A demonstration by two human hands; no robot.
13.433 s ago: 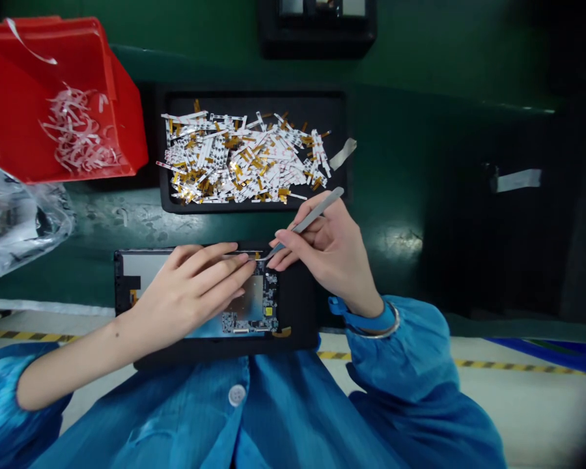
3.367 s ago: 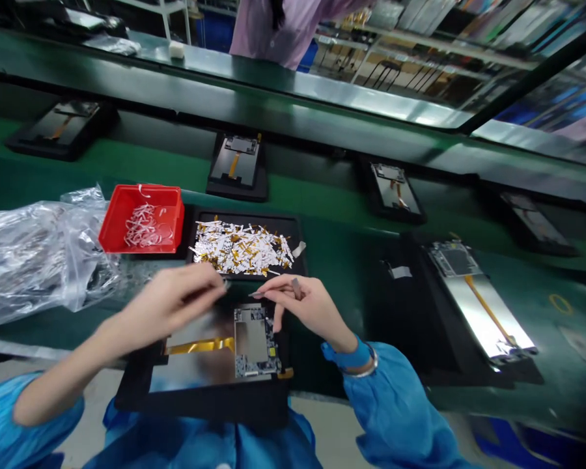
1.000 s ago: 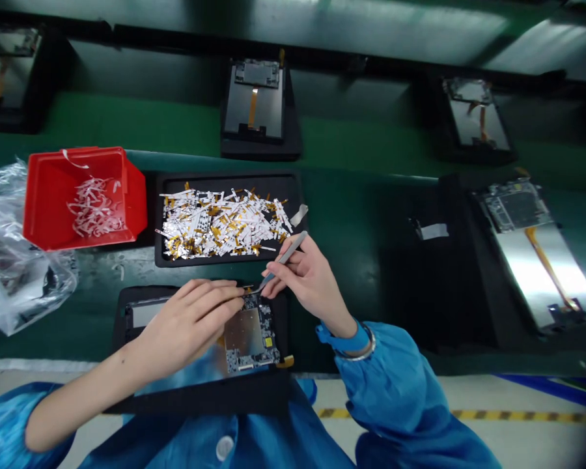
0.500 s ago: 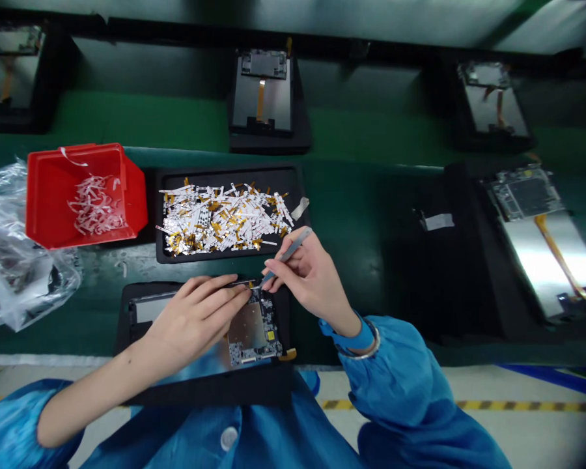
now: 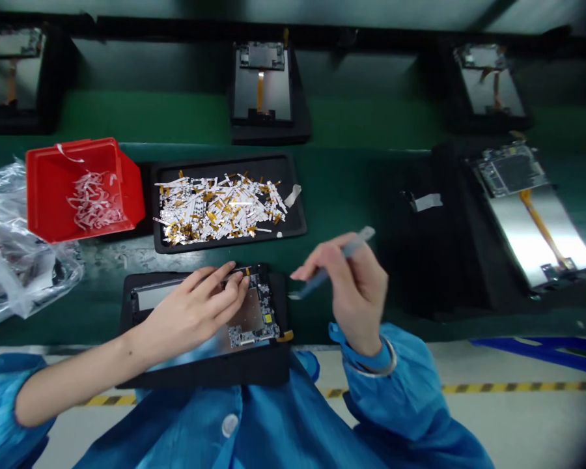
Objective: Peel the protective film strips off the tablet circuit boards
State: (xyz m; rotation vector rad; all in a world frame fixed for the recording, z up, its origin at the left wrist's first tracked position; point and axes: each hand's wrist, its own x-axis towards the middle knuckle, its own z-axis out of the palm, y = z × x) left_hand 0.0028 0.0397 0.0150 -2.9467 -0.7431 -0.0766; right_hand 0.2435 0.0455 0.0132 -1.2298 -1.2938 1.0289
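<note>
My left hand (image 5: 202, 299) lies across an opened tablet (image 5: 247, 306) with a bare circuit board, its outstretched fingertips on the far edge near a small gold-coloured strip. The tablet rests on a black foam pad (image 5: 215, 374). To its right, apart from the board, my right hand (image 5: 354, 286) is closed around grey tweezers (image 5: 317, 281). Their tip points down and left, slightly blurred. Beyond the tablet is a black tray (image 5: 297, 225) heaped with thin white-and-gold flex strips (image 5: 219, 205).
A red bin (image 5: 134, 189) with white peeled strips stands at the left, beside a clear plastic bag (image 5: 24, 267). Another opened tablet (image 5: 542, 221) lies on black foam at the right. Several more sit along the green far strip (image 5: 371, 117).
My right hand has drawn away from the board to the right, still holding the tweezers. My left hand stays on the tablet, its fingers slightly shifted. The view has moved a little.
</note>
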